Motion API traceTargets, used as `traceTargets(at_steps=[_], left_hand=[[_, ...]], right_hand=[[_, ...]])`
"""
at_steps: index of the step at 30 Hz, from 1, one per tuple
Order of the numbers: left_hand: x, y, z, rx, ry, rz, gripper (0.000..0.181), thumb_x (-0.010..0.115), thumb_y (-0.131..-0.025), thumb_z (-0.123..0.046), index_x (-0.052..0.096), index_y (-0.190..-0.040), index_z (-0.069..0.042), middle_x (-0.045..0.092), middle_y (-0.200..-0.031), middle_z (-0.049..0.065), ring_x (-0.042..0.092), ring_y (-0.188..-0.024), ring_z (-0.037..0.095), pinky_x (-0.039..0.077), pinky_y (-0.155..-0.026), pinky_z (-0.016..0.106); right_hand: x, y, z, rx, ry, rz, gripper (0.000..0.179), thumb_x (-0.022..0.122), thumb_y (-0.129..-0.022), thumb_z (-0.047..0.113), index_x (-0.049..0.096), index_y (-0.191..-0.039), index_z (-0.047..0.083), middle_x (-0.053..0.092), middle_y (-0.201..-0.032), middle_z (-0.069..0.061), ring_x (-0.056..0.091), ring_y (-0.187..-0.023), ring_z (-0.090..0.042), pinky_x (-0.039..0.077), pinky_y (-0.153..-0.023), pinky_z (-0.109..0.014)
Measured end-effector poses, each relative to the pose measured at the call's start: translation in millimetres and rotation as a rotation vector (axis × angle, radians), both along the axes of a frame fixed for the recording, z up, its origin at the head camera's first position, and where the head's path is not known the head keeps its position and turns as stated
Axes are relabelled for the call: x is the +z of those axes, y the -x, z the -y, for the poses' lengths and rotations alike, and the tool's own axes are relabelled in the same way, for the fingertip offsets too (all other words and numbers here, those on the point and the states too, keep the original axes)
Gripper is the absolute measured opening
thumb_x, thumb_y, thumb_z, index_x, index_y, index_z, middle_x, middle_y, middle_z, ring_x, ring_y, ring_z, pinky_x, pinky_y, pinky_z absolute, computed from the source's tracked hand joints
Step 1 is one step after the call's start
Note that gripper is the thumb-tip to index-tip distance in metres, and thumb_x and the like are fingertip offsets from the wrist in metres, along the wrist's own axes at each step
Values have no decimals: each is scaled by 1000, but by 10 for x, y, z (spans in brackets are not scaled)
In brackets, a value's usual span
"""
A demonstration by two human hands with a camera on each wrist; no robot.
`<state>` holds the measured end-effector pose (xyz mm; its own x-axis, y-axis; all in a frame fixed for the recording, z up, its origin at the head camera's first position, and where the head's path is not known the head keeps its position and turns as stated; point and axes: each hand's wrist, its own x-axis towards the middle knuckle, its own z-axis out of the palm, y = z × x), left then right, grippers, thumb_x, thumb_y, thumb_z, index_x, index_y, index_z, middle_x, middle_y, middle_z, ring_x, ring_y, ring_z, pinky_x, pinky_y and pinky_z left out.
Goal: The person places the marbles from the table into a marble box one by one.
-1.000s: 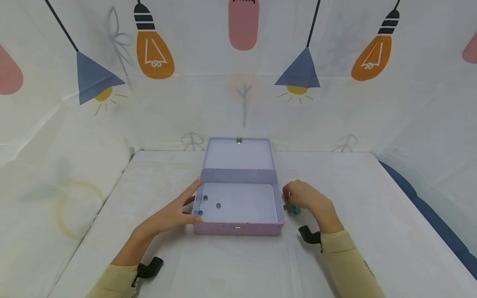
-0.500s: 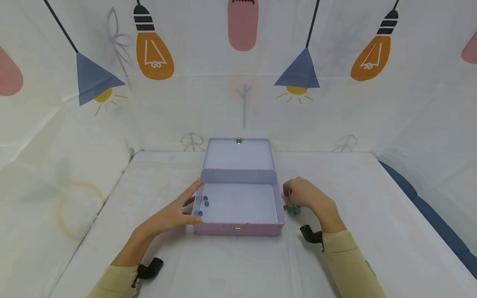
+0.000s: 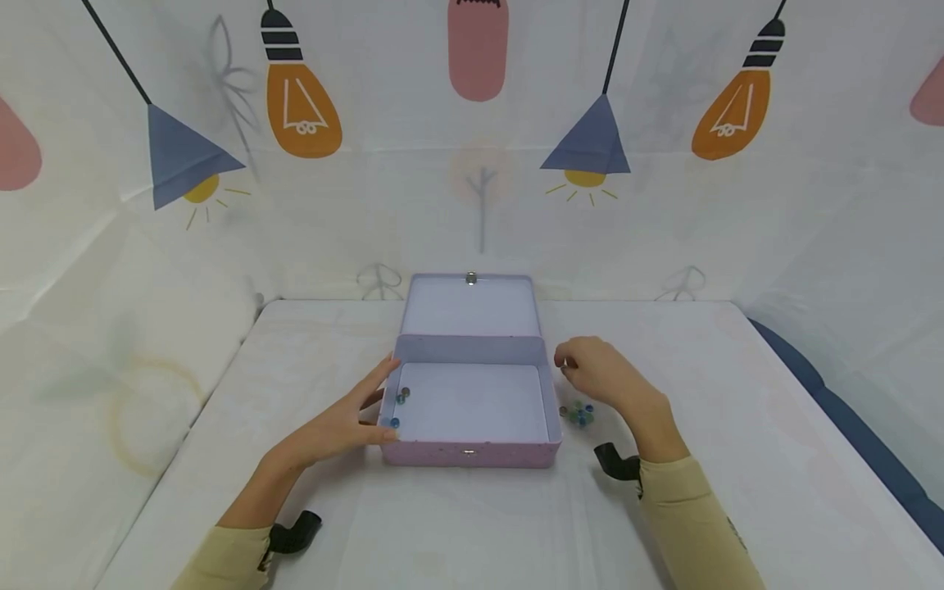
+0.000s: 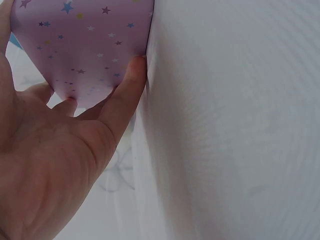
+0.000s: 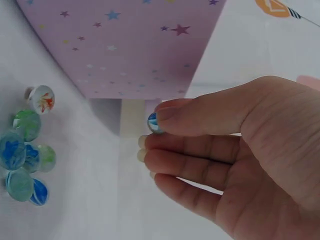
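Observation:
A lilac hinged box (image 3: 472, 454) with printed stars stands with its lid up. My left hand (image 3: 332, 426) holds its left side, thumb at the front corner and forefinger at the rim. In the left wrist view, fingers also touch the starry wall (image 4: 90, 45). Beyond the box's right wall, my right hand (image 3: 608, 373) is raised above the table. It pinches a clear and blue glass marble (image 5: 153, 123) between thumb and forefinger. Inside the box, a few marbles (image 3: 395, 423) lie along the left side.
A cluster of several glass marbles (image 3: 581, 414) lies on the white-covered table (image 3: 472, 524), just right of the box. One marble with an orange swirl (image 5: 42, 99) sits nearest the box wall. Behind the table hangs a white printed cloth (image 3: 413, 213).
My right hand has risen from the marble cluster and moved slightly away from me with a marble. Inside the box, one marble has rolled left to the others. My left hand stays put.

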<state>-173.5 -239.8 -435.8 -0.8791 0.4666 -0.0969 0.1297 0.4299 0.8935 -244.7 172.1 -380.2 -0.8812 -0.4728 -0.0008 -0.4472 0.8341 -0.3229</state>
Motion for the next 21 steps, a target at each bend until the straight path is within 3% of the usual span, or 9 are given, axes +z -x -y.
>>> traceTargets(at_steps=[11, 21], left_hand=[[13, -4, 7, -12, -12, -7, 100, 74, -88, -28, 5, -160, -36, -11, -168, -6, 15, -150, 49, 35, -107, 69], [31, -14, 1, -12, -22, 3, 100, 74, -88, -28, 5, -160, -37, -10, -168, -7, 14, -151, 49, 35, -107, 70]], right_hand=[[115, -87, 110, 22, 110, -147, 18, 61, -92, 2, 73, -105, 4, 67, -89, -2, 55, -80, -16, 50, -74, -34], [140, -181, 277, 127, 138, -259, 16, 66, -89, 0, 73, -101, 8, 69, -92, -1, 59, -81, -12, 54, -74, -29]])
